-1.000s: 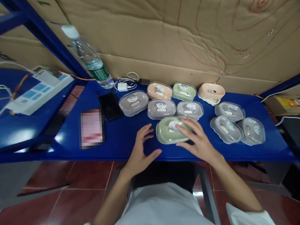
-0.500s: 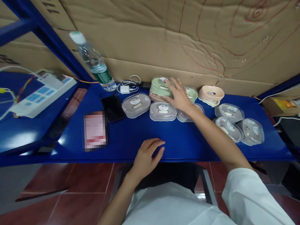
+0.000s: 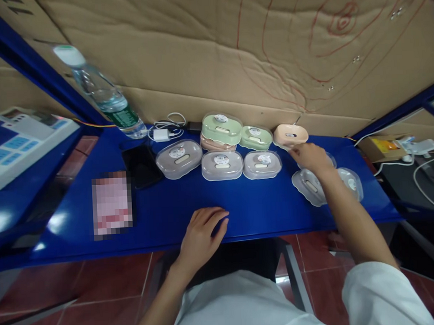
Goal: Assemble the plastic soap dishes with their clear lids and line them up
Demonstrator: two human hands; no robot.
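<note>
My right hand (image 3: 309, 157) reaches to the right part of the blue table (image 3: 262, 206). Its fingers are curled together at the front edge of an open peach soap box (image 3: 290, 133), above several clear lids (image 3: 307, 186). Whether it grips anything is hidden. A green lidded box (image 3: 220, 126) sits stacked on a peach lidded box (image 3: 216, 145) at the back. Beside that stack stand a second green box (image 3: 254, 136) and three grey lidded boxes (image 3: 221, 164). My left hand (image 3: 202, 231) rests on the table's front edge, fingers loosely spread and holding nothing.
A water bottle (image 3: 102, 98) leans at the back left beside a white charger with cable (image 3: 161, 134). A black phone (image 3: 141, 161) and a blurred-out card (image 3: 112, 204) lie on the left. Cardboard lines the wall behind. A white panel (image 3: 18, 140) sits far left.
My right hand carried the green box from the front and set it on the peach box at the back, then swung right to the open peach box. My left hand settled on the table edge.
</note>
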